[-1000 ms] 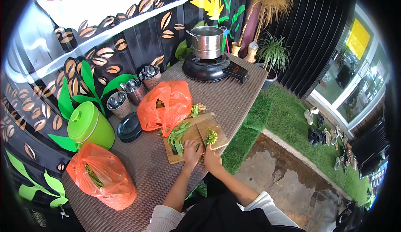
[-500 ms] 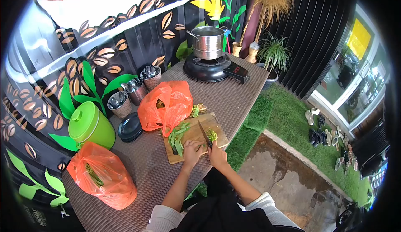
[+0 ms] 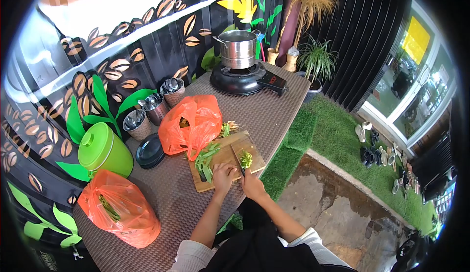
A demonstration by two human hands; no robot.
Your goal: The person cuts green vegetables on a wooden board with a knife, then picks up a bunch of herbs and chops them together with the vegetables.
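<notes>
A wooden cutting board lies near the table's front edge. My right hand grips the handle of a knife, whose blade points away over the board. Right beside the blade is a small heap of chopped greens. My left hand is curled down on the board, against a bunch of long leafy greens on its left side; its fingertips partly hide what they press. Behind the board, an orange plastic bag sits touching its far left corner, with root ends of greens beside it.
A metal pot stands on a black portable stove at the table's far end. Along the wall are cups of cutlery, dark plates and a lidded green container. Another orange bag stands at left.
The knife and my right hand have shifted slightly left and down, and the chopped heap shows more fully beside the blade. My left hand stays in nearly the same place; the whole view has shifted slightly.
</notes>
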